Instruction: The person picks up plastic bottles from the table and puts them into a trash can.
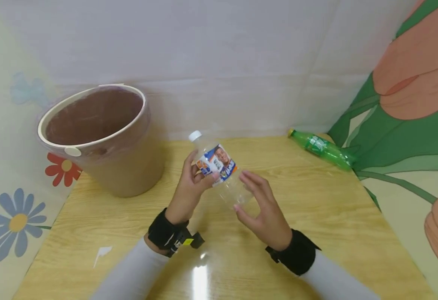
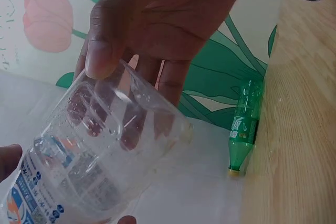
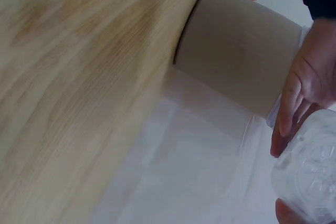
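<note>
A clear plastic bottle (image 1: 228, 189) with a white cap and a blue, white and orange label is held tilted above the table, cap toward the upper left. My left hand (image 1: 190, 187) grips it round the label, thumb on the near side. At the base end, my right hand (image 1: 264, 208) holds the bottle between thumb and fingers. The left wrist view shows the right thumb (image 2: 100, 59) at the base edge, with fingers visible through the plastic. In the right wrist view the ribbed bottle base (image 3: 310, 166) faces the camera.
A brown bin (image 1: 129, 166) with a white rim stands at the table's left back. A green bottle (image 1: 322, 148) with a yellow cap lies at the back right. A white scrap (image 1: 103, 251) lies on the wooden table (image 1: 339, 233) at front left. Pale sheeting hangs behind.
</note>
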Demonstrator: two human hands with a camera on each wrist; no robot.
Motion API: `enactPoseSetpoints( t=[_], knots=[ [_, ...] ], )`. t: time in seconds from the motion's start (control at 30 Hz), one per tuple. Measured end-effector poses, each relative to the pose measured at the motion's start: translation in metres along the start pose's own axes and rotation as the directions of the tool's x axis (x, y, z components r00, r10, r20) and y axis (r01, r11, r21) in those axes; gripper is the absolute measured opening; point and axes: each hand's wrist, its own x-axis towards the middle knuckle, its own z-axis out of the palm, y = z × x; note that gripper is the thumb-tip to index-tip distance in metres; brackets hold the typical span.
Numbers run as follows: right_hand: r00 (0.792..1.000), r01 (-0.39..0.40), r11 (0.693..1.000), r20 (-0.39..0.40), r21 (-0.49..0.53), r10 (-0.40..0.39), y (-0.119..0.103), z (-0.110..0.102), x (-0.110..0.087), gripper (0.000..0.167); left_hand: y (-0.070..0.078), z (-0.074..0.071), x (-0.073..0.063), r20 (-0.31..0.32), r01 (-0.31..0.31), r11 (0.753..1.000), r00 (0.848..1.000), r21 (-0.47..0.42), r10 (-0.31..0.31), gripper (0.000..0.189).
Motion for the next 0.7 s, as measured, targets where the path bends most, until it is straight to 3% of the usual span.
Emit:
enactPoseSetpoints(
  t=[0.07, 0.2, 0.53, 0.7],
  knots=[
    [1.0, 0.019, 1.0, -0.001, 0.01, -0.019, -0.001, 0.001, -0.002, 0.077, -0.002, 0.004, 0.001, -0.005, -0.008, 0.997, 1.0, -0.08, 0.008, 0.084],
    [0.999, 0.044, 0.999, -0.02, 0.028, -0.044, -0.002, 0.003, -0.006, 0.076, -0.002, 0.009, 0.0, -0.009, -0.021, 0.993, 1.0, -0.115, 0.02, 0.083],
    [0.998, 0.06, 0.998, -0.007, 0.008, -0.06, -0.002, 0.002, -0.006, 0.077, -0.001, 0.007, 0.0, 0.021, -0.056, 0.991, 0.998, -0.12, 0.059, 0.079],
    [0.997, 0.07, 0.997, 0.023, -0.015, -0.069, 0.0, -0.004, -0.003, 0.079, 0.009, 0.003, 0.003, 0.011, -0.1, 0.989, 0.995, -0.107, 0.101, 0.082]
  ],
)
